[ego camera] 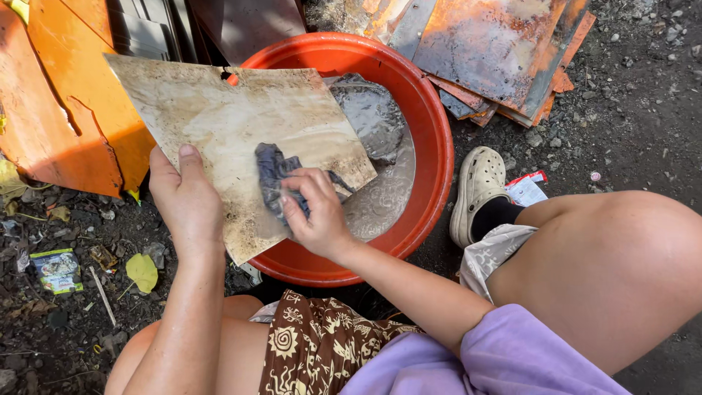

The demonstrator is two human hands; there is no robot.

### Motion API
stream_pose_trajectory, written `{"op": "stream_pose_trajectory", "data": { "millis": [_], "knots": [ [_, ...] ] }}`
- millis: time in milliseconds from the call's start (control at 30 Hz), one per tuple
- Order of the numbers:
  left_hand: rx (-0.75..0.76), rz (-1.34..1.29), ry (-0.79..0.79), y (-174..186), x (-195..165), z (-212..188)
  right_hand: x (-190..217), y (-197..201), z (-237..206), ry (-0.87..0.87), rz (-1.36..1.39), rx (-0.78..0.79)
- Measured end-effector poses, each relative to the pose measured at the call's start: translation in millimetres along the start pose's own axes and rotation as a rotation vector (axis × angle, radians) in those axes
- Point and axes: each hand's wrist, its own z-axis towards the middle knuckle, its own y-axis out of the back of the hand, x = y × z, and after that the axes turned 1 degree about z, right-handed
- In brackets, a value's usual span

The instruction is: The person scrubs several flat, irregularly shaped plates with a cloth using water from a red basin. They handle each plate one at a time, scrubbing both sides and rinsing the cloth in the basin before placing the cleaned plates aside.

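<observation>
Purple cloth and my bare knees frame the orange basin (431,139) of grey water on gravel, rusty plates (497,51) stacked behind it. Across its near rim lies a stained sheet (219,117); my left hand (186,197) clamps its lower edge, my right hand (314,212) presses a dark rag (274,168) onto it.

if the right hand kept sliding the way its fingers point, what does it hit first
The right hand, pressing a dark grey cloth onto the stained flat sheet, points up and left. It would probably meet the left hand's thumb at the sheet's edge first, though depth is hard to judge.
</observation>
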Motion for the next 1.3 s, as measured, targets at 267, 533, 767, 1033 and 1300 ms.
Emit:
{"op": "stream_pose_trajectory", "data": {
  "millis": [267,533,767,1033,1300],
  "knots": [
    [-0.009,0.346,-0.042,5.5,-13.9,-6.6,-153.5,38.2,27.9,-0.192,-0.397,-0.018],
    [0.101,0.507,-0.197,-8.5,-34.7,-16.0,-33.8,-14.2,71.8,-0.032,-0.019,-0.148],
    [0.203,0.584,-0.235,-17.5,-47.7,-14.4,-71.0,-4.5,157.9,0.113,-0.124,-0.316],
    [0.206,0.546,-0.231,-21.0,-51.9,-10.8,-235.4,19.3,169.2,-0.236,-0.280,-0.292],
    [0.163,0.561,-0.226,-17.4,-45.7,7.8,-89.1,2.9,99.6,-0.282,-0.202,-0.262]
  ]
}}
